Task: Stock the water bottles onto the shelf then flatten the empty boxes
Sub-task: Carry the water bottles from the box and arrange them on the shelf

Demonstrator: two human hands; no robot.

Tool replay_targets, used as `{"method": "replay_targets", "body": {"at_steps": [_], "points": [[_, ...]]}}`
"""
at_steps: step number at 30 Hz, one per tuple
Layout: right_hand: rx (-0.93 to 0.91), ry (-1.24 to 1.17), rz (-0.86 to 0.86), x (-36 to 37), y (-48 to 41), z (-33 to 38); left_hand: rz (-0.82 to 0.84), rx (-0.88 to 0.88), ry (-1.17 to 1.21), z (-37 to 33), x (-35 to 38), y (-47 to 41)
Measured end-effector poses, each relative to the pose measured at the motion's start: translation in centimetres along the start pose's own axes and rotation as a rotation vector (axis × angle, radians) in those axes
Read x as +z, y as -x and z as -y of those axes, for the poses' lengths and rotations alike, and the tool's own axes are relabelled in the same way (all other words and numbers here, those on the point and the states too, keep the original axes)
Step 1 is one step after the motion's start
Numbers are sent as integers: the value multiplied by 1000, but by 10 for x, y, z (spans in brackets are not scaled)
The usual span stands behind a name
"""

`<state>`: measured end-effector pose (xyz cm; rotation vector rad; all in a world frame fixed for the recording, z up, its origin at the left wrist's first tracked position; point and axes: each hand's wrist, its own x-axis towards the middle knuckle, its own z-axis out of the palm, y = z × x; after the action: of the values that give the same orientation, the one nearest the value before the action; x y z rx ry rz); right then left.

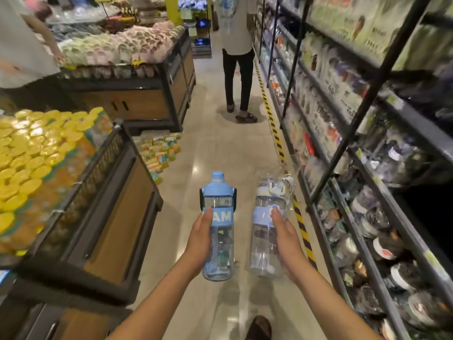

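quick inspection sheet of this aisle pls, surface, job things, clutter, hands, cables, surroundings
surface: glossy aisle floor, yellow-black hazard tape along the shelf base
job's things: blue-lidded bottle and plastic-wrapped bottle, both held out with caps pointing away; no boxes seen
clutter: yellow packs stacked on the floor beside the bin
grippers: left hand holds the blue-lidded bottle; right hand holds the plastic-wrapped bottle
cables: nothing seen
surroundings: stocked shelving on the right, bin of yellow-lidded goods on the left, a person standing ahead
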<state>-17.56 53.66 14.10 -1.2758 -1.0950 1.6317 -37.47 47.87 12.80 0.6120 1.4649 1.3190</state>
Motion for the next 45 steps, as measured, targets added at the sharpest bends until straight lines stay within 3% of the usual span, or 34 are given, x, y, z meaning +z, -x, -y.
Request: {"method": "replay_targets", "body": {"at_steps": [5,14,27,32,36,40,45], "points": [[18,5,-12,-13,-91,40,33,65,5,-39,31,-86],[53,-16,-92,-45,-215,98,121,26,19,-86,110,-229],[0,-192,-556,-89,-343,159,567,-79,-219,-138,247,-442],[-56,-134,-776,-124,-341,172,738,-166,-280,-119,318,-469],[-107,-131,-881,-164,-330,172,893,-157,-307,-125,381,-453],[-140,-180,-975,-204,-317,178,1010,-155,-362,-87,441,-462],[-198,-196,-1057,-235,-305,187,1076,-109,-332,-123,489,-419]]}}
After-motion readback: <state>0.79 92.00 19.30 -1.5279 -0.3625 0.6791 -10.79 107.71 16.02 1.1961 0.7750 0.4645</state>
